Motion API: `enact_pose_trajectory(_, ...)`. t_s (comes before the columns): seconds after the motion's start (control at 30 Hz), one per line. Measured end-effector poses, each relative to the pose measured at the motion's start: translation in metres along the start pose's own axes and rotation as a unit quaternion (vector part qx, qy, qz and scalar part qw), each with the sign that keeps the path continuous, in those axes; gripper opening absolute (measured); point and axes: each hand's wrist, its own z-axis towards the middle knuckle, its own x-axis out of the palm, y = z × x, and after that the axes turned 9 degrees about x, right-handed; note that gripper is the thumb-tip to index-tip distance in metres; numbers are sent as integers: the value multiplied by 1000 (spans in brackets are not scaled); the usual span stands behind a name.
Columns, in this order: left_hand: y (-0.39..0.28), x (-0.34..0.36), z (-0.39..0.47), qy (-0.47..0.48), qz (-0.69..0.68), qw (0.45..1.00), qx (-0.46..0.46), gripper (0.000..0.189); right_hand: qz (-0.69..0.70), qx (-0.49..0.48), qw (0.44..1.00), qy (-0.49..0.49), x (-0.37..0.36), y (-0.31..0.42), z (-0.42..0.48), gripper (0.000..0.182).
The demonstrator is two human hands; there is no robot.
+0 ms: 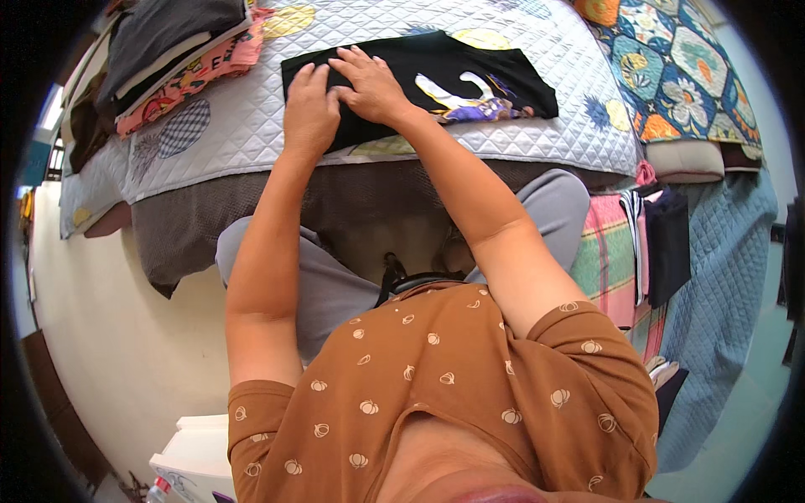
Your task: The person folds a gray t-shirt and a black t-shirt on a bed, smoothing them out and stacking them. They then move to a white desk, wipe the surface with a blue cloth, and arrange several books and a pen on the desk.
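Note:
A black printed T-shirt [453, 63], folded lengthwise, lies across the edge of a white quilted bedspread [233, 132]. Its white, yellow and purple print shows on the right part. My left hand [311, 113] rests on the shirt's left end, fingers pointing away from me. Beside it, my right hand [371, 85] lies flat on the black cloth with its fingers spread. The two hands nearly meet, thumb side to thumb side. Neither hand is closed around the fabric.
Folded clothes [170, 50] are stacked at the back left. A patterned quilt [685, 69] lies at the back right. Dark folded garments [668, 245] rest on a striped pink and green cloth [607, 251] to my right. A white cabinet [195, 453] stands at the lower left.

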Motion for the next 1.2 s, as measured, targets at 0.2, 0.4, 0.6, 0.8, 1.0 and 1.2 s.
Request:
enact_pose_trajectory(0.2,-24,30,-12,213,205,955,-31,67,-201,111,971,62,-60,-86,-63,69)
enact_pose_trajectory(0.4,-22,29,-18,209,227,950,-45,66,-271,223,935,43,-139,-199,-87,74)
enact_pose_trajectory(0.6,-21,36,-20,182,236,954,-17,64,-267,352,895,50,-186,-259,-96,72)
enact_pose_trajectory(0.8,-21,38,-25,151,253,956,-7,63,-383,266,884,-46,-148,-194,-58,75)
enact_pose_trajectory(1.0,-20,39,-23,157,266,951,-4,64,-143,87,981,94,-53,-95,-28,79)
enact_pose_trajectory(1.2,-22,40,-22,131,237,962,8,65,-189,146,965,106,-60,-140,20,74)
